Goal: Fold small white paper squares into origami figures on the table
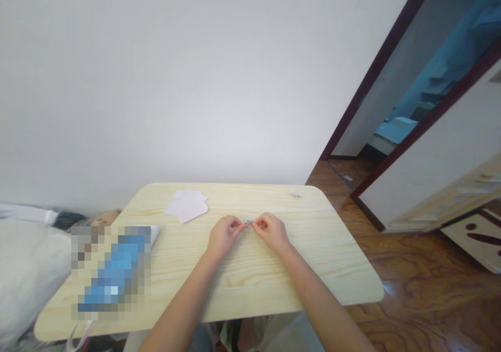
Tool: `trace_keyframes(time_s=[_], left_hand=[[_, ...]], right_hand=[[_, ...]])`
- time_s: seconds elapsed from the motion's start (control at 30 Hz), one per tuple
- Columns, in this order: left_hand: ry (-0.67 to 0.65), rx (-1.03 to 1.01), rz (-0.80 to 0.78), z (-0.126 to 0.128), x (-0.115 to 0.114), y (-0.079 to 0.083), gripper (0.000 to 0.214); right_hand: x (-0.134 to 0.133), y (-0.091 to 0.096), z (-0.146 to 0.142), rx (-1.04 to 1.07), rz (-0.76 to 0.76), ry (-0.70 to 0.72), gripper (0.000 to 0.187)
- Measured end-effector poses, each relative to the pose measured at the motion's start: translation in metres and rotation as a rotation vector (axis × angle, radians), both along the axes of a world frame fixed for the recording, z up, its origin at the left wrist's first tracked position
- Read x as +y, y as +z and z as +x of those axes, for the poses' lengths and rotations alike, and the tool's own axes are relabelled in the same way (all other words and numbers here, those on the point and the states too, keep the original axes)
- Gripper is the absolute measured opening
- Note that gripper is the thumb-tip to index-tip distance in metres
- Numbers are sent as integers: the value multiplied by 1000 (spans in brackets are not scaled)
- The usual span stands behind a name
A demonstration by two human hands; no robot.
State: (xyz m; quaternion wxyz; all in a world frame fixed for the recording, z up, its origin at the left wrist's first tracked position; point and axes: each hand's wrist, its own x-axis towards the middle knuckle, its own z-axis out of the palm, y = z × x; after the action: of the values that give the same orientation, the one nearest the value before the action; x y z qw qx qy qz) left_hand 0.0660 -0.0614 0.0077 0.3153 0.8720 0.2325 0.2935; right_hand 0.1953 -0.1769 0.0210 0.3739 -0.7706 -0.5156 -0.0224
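Observation:
My left hand (224, 236) and my right hand (271, 232) hover close together above a pale pine-coloured table (258, 284). Between their fingertips is a tiny grey item (248, 222), too small to identify, and both hands pinch it. A few sheets of white paper (187, 205) lie loosely stacked on the table to the left of my hands, not touching them. A small white scrap (296, 194) sits near the far edge, beyond my right hand.
A pixelated blue-and-white object (111, 268) lies on the table's left side, with a white cushion (27, 274) beyond that edge. A white wall (156, 81) rises behind the table. A wooden floor (422, 268) and a dark-framed doorway (391, 107) lie to the right.

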Motion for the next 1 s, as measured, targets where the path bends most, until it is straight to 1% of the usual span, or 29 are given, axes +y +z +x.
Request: trace_keyframes(time_s=[0.13,0.3,0.43,0.6,0.8,0.87,1.0], left_hand=[[-69,-25,-73,2,1,-2,19],[-86,-79,-107,2,2,0,15],[-110,-104,-121,1,1,3,18],[-92,-158,-65,0,1,6,18],[-128,-207,20,-1,4,9,15],[-140,-193,-7,-2,5,10,16],[-213,-108,-121,-4,10,11,17]], right_hand=[[-2,3,3,78,34,58,13],[-5,7,4,149,66,169,12],[-5,8,4,173,63,191,11],[-6,8,6,198,53,210,11],[-6,8,6,252,54,215,10],[-5,6,6,325,42,217,11],[-5,-2,11,580,-34,238,12]])
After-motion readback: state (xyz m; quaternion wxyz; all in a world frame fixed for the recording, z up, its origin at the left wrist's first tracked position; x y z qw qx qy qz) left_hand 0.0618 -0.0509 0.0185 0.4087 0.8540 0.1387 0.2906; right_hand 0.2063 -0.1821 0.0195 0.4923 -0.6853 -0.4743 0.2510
